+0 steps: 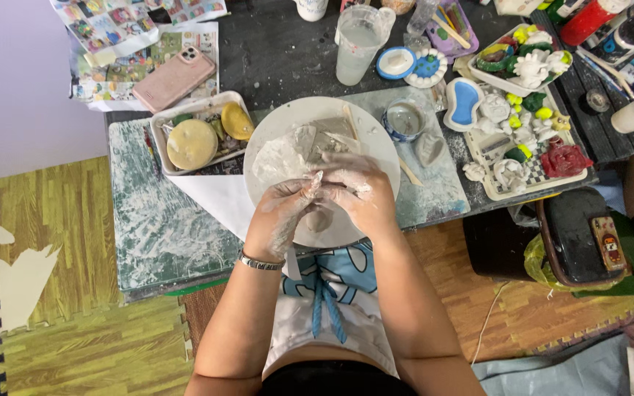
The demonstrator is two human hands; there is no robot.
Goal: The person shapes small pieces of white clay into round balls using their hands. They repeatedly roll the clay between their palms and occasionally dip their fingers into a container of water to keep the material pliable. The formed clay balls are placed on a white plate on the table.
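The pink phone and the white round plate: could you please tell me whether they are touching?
Apart. The head view shows the pink phone lying on printed papers at the back left, with a tray and dark table between it and the white plate.

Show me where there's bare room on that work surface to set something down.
The left part of the green mat, between the mat's left edge and the white sheet, below the tray of yellow pieces, is bare but dusted white. Crowded: the white plate under both hands, left hand and right hand, and the tray of small moulded figures at right.
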